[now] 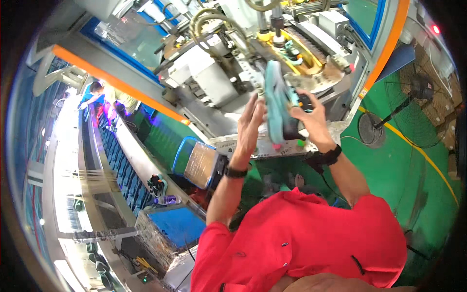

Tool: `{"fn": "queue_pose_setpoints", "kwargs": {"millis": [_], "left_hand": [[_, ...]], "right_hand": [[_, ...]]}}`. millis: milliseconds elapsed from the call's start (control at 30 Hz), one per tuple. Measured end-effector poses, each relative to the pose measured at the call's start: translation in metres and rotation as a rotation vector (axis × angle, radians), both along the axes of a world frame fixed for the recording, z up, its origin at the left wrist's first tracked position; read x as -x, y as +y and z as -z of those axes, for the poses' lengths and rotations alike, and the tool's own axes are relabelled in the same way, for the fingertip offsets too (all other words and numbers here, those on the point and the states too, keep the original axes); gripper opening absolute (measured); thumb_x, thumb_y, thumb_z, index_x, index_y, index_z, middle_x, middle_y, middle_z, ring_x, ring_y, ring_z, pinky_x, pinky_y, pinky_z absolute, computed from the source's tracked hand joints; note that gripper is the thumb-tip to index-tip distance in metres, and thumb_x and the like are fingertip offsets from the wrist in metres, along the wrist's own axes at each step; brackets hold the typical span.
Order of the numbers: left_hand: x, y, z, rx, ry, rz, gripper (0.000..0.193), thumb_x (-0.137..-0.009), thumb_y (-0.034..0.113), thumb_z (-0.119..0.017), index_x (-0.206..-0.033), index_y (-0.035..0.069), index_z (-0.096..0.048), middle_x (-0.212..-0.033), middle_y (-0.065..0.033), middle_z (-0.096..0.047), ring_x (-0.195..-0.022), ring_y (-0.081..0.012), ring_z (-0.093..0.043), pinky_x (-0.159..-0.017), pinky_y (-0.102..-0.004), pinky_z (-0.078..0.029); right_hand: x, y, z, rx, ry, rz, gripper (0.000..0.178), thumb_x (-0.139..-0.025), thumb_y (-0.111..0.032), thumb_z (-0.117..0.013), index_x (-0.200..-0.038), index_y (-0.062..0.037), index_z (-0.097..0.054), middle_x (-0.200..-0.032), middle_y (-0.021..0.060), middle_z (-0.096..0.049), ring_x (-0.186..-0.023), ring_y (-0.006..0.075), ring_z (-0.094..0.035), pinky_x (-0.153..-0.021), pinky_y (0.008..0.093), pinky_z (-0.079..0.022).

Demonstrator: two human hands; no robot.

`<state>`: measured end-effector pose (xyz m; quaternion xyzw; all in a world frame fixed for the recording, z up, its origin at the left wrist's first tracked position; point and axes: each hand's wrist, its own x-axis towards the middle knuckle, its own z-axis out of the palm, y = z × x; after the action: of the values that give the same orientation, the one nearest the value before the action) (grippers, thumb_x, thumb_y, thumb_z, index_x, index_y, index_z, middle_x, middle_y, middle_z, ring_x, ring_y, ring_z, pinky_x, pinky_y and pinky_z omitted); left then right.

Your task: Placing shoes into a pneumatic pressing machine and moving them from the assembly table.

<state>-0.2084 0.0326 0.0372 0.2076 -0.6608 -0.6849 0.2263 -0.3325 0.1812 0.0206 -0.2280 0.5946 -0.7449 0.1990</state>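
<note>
One turquoise shoe with a dark inside is held up in the air, between the two hands and in front of the big grey machine. It stands almost on its edge, with the sole turned to the person's left, probably so that the sole and the side can be seen well or brought to the machine's working head.

The right hand grips the shoe from the upper side: its fingers are bent around the dark part and the thumb presses from the other side. The left hand is open, with straight fingers close together, and its palm lies flat against the sole side or just beside it (the blur does not let me say if it really touches). It seems to support the shoe, not to hold it. Each wrist carries one black band, so there are two.

Inside the machine, on the yellow part, I see one more turquoise piece, maybe a second shoe. Lower on the left, another pair-like dark and turquoise shoe lies on the long conveyor line, near one purple bottle. One cardboard box sits in a blue frame beside the machine. At the right, two floor fans stand on the green floor. One other person works far at the left.
</note>
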Motion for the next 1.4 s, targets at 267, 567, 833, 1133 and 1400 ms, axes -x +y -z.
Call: {"fn": "queue_pose_setpoints", "kwargs": {"millis": [267, 567, 833, 1133, 1400], "left_hand": [[0.226, -0.127, 0.107, 0.394, -0.345, -0.232, 0.077, -0.074, 0.046, -0.075, -0.121, -0.010, -0.052, -0.116, -0.0302, -0.061, -0.106, -0.0370, -0.062, -0.091, -0.0419, -0.047], [0.322, -0.209, 0.182, 0.499, -0.610, -0.325, 0.059, -0.072, 0.017, -0.065, -0.122, -0.008, -0.043, -0.116, -0.0315, -0.058, -0.109, -0.0438, -0.058, -0.094, -0.0481, -0.047], [0.165, -0.203, 0.100, -0.719, -0.086, -0.018, 0.014, -0.086, 0.009, -0.066, -0.097, 0.000, -0.067, -0.093, -0.0099, -0.069, -0.077, -0.0220, -0.067, -0.066, -0.0362, -0.056], [-0.132, -0.129, 0.015, -0.538, -0.034, -0.425, 0.053, -0.081, 0.003, -0.065, -0.130, -0.006, -0.047, -0.118, -0.0109, -0.059, -0.107, -0.0190, -0.059, -0.095, -0.0335, -0.047], [-0.272, -0.024, 0.045, -0.298, -0.197, -1.162, 0.038, -0.088, 0.014, -0.063, -0.121, -0.004, -0.056, -0.109, -0.0091, -0.063, -0.095, -0.0189, -0.063, -0.081, -0.0289, -0.051]], "right_hand": [[0.077, 0.088, 0.008, -0.069, 0.029, 0.445, 0.048, -0.078, -0.002, -0.064, -0.125, -0.0007, -0.055, -0.109, 0.0051, -0.060, -0.095, 0.0130, -0.058, -0.084, 0.0255, -0.048], [0.098, 0.095, -0.006, -0.305, 0.156, 0.721, 0.052, -0.076, -0.006, -0.064, -0.126, 0.0034, -0.053, -0.111, 0.0108, -0.060, -0.098, 0.0174, -0.058, -0.089, 0.0312, -0.047], [0.267, -0.088, -0.048, -0.651, 0.519, 0.286, 0.052, -0.071, -0.028, -0.072, -0.110, 0.0040, -0.061, -0.095, 0.0125, -0.065, -0.085, 0.0185, -0.059, -0.075, 0.0303, -0.047], [0.267, -0.360, 0.075, -1.188, 0.747, -0.126, 0.053, -0.072, -0.031, -0.070, -0.106, 0.0080, -0.062, -0.101, 0.0256, -0.068, -0.090, 0.0346, -0.069, -0.086, 0.0385, -0.052], [0.197, -0.359, 0.115, -0.972, 0.859, 0.132, 0.055, -0.088, -0.029, -0.060, -0.128, 0.0035, -0.039, -0.117, 0.0263, -0.059, -0.099, 0.0401, -0.064, -0.082, 0.0477, -0.052]]}}
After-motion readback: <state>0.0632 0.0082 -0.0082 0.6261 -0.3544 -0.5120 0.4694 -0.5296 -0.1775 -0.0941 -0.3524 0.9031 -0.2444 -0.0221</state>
